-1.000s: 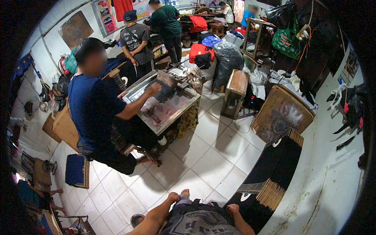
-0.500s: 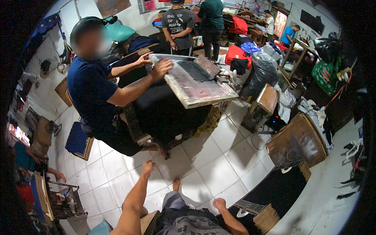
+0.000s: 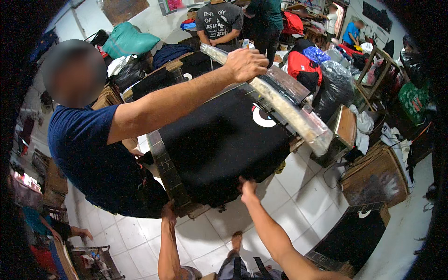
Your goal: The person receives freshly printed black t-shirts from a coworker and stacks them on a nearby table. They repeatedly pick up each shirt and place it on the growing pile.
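Observation:
A board (image 3: 161, 149) lies in front of me with black fabric (image 3: 210, 144) spread over it. The fabric bears a round white, red and black print (image 3: 264, 116) near its far right. At the board's near left corner is my left hand (image 3: 169, 213); its fingers are blurred and partly hidden. My right hand (image 3: 248, 187) closes on the near edge of the black fabric, a finger lying on top. Above the far side, a co-worker's hand (image 3: 247, 64) holds a screen-printing frame (image 3: 294, 116) tilted up off the fabric.
The co-worker in dark blue (image 3: 86, 149) stands at the left, one arm stretched across the board. Another board with black fabric (image 3: 347, 238) lies at the lower right. Wooden boxes (image 3: 347, 126) and plastic bags (image 3: 340, 79) crowd the right side. White tiles (image 3: 200, 235) cover the floor.
I have come closer to the board, and both my hands have reached its near edge. The co-worker has swung the frame up to the right, baring the fabric and its print.

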### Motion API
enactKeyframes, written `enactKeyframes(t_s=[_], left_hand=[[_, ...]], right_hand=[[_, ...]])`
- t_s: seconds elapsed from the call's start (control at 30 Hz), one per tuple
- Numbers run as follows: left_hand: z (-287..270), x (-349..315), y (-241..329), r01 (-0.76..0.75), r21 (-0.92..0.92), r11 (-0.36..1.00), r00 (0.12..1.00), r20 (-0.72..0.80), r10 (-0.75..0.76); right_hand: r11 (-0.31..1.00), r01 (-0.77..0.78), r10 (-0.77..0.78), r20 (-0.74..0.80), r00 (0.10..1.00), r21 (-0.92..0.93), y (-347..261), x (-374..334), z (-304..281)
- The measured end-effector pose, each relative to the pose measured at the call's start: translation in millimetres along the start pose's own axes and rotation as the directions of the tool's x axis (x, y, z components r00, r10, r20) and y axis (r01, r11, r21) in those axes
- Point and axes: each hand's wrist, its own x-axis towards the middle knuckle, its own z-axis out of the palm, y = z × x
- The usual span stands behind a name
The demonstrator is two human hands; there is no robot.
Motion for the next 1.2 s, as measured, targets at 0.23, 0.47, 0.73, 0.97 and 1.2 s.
enactKeyframes(t_s=[0.23, 0.47, 0.73, 0.97, 1.2], left_hand=[[55, -67, 47, 0.024, -0.125, 0.992, 0.970, 0.241, 0.007], [72, -136, 41, 0.036, -0.153, 0.988, 0.938, 0.347, 0.020], [58, -322, -70, 0.050, 0.036, 0.998, 0.814, 0.578, -0.061], [46, -424, -138, 0.294, 0.216, 0.931, 0.693, 0.622, -0.364], [74, -417, -219, 0.429, 0.660, 0.616, 0.590, 0.312, -0.745]], right_hand=[[0.932, -0.100, 0.047, 0.157, 0.986, 0.348, -39, 42, -9], [0.877, 0.017, -0.180, 0.297, 0.938, 0.481, -51, -52, -110], [0.847, 0.220, -0.256, 0.009, 0.967, 0.485, -49, -263, -298], [0.767, 0.459, -0.358, -0.293, 0.886, 0.449, -51, -424, -420], [0.709, 0.660, -0.490, -0.501, 0.714, 0.247, -53, -475, -490]])
